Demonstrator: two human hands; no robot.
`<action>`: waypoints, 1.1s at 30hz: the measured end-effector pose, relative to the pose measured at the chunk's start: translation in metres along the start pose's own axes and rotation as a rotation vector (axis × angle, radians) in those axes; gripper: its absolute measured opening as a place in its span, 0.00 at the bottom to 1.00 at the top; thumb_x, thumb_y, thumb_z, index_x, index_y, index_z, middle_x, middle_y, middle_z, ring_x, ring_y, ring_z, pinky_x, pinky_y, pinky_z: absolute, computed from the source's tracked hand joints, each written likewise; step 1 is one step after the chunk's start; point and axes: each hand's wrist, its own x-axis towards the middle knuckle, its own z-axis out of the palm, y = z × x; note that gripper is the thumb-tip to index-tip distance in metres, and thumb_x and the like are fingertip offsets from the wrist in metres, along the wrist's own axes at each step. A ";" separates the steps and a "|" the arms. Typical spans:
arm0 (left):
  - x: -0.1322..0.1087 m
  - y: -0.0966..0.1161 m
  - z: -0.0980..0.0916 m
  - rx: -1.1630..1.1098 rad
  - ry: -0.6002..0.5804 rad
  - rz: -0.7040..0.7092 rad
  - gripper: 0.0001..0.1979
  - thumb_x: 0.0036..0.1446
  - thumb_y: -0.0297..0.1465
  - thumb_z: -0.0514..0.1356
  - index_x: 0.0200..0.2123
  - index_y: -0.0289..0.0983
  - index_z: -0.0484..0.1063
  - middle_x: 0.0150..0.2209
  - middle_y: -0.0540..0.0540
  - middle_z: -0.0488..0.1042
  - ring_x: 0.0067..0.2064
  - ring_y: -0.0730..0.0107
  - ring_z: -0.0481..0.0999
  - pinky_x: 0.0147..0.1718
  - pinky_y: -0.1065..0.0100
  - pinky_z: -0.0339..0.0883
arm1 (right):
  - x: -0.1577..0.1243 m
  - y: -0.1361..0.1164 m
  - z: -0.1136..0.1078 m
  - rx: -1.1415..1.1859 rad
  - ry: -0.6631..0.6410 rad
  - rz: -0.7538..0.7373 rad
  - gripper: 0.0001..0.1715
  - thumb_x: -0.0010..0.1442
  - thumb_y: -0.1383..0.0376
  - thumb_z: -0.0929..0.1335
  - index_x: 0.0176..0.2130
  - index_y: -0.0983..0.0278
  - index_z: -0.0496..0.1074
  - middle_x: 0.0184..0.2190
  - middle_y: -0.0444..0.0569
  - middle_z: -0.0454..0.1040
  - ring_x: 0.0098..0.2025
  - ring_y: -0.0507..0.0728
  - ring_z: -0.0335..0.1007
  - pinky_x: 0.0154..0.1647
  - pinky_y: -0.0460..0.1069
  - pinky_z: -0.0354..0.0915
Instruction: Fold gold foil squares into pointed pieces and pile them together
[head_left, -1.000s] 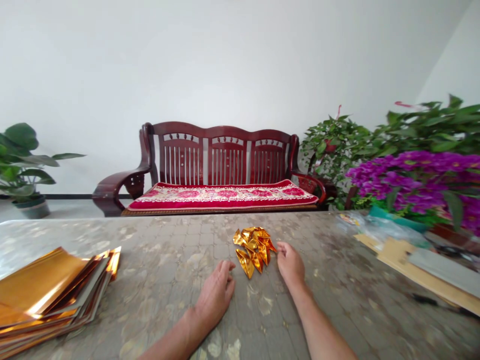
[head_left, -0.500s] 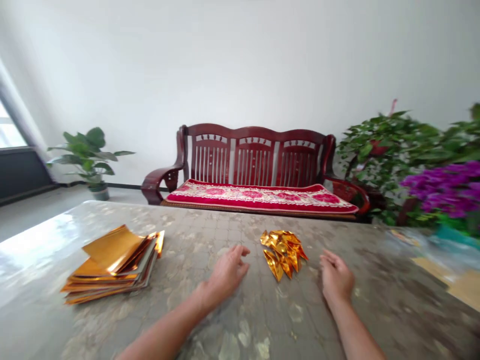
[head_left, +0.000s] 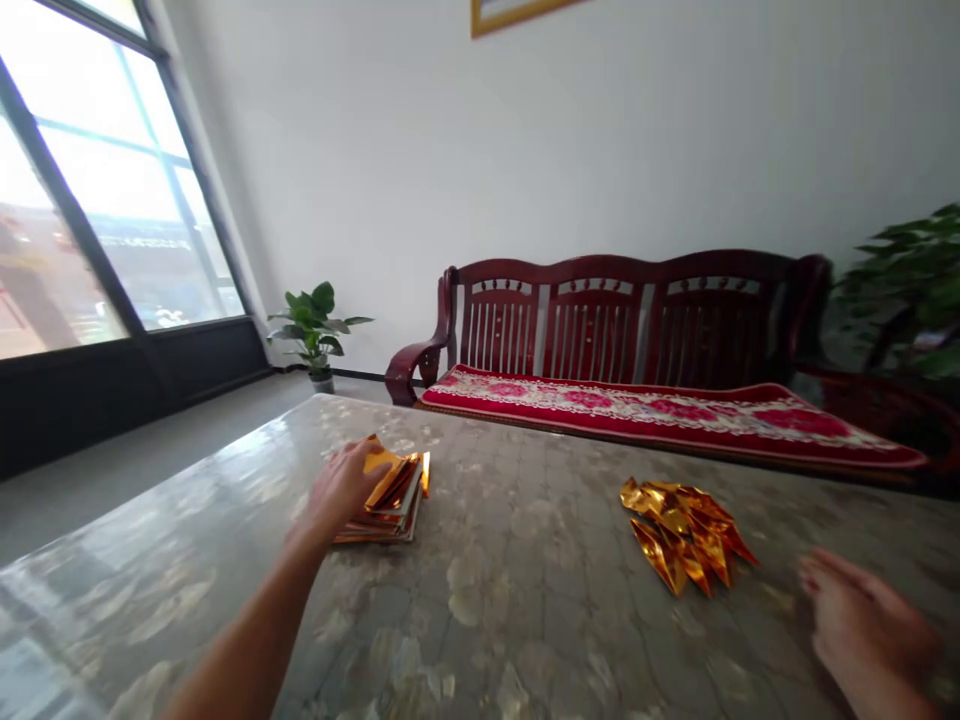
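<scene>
On the left of the table lies a stack of gold foil paper sheets [head_left: 375, 525], its left side covered by my hand. My left hand [head_left: 341, 490] is over the top sheet, with gold paper showing between thumb and fingers; no sheet is lifted. Several folded gold foil pieces with pointed ends [head_left: 686, 535] lie in a cluster on the right half of the table. To the right of that cluster rests my right hand [head_left: 862, 620], a little blurred, its fingers curled together and apart from the pieces. Nothing shows in it.
The table [head_left: 517, 600] has a shiny patterned cover. Beyond it stands a dark red wooden bench [head_left: 592, 330] with a red floral cushion [head_left: 637, 410]. A potted plant [head_left: 315, 330] and a large window [head_left: 112, 200] are at the left; leafy greenery [head_left: 915, 290] is at the right.
My left hand has moved left from mid-table onto the foil paper stack. The view has turned left, shifting the table and bench rightward. My right hand stays beside the folded pieces.
</scene>
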 end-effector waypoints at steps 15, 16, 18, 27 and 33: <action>0.013 -0.013 0.024 0.120 -0.148 0.035 0.09 0.50 0.37 0.63 0.33 0.39 0.78 0.38 0.42 0.79 0.41 0.54 0.77 0.34 0.67 0.63 | -0.002 -0.010 0.004 0.011 -0.044 0.049 0.10 0.30 0.65 0.71 0.21 0.58 0.74 0.24 0.55 0.74 0.23 0.57 0.67 0.26 0.56 0.64; 0.015 -0.011 0.023 0.133 -0.152 0.038 0.08 0.49 0.36 0.63 0.32 0.39 0.78 0.36 0.42 0.79 0.40 0.54 0.77 0.33 0.67 0.63 | -0.002 -0.010 0.003 0.020 -0.051 0.057 0.09 0.30 0.65 0.71 0.21 0.58 0.74 0.24 0.54 0.74 0.23 0.56 0.66 0.24 0.55 0.63; 0.018 -0.008 0.022 0.158 -0.163 0.046 0.05 0.48 0.34 0.63 0.29 0.40 0.77 0.34 0.43 0.79 0.39 0.54 0.77 0.32 0.67 0.62 | -0.003 -0.012 0.000 0.023 -0.075 0.066 0.10 0.29 0.65 0.72 0.21 0.60 0.74 0.23 0.52 0.73 0.23 0.55 0.66 0.21 0.52 0.62; 0.023 -0.012 0.029 0.294 -0.206 0.079 0.09 0.54 0.33 0.57 0.25 0.38 0.73 0.27 0.48 0.75 0.33 0.60 0.73 0.32 0.68 0.57 | -0.002 -0.010 -0.015 0.092 -0.193 0.078 0.19 0.29 0.66 0.72 0.28 0.66 0.75 0.20 0.43 0.74 0.21 0.50 0.67 0.19 0.44 0.65; 0.025 -0.016 0.039 0.367 -0.212 0.093 0.09 0.58 0.30 0.54 0.27 0.37 0.71 0.24 0.51 0.71 0.34 0.62 0.72 0.35 0.67 0.57 | 0.001 -0.010 -0.021 0.118 -0.239 0.114 0.19 0.31 0.67 0.73 0.29 0.66 0.75 0.21 0.43 0.76 0.20 0.50 0.68 0.18 0.43 0.66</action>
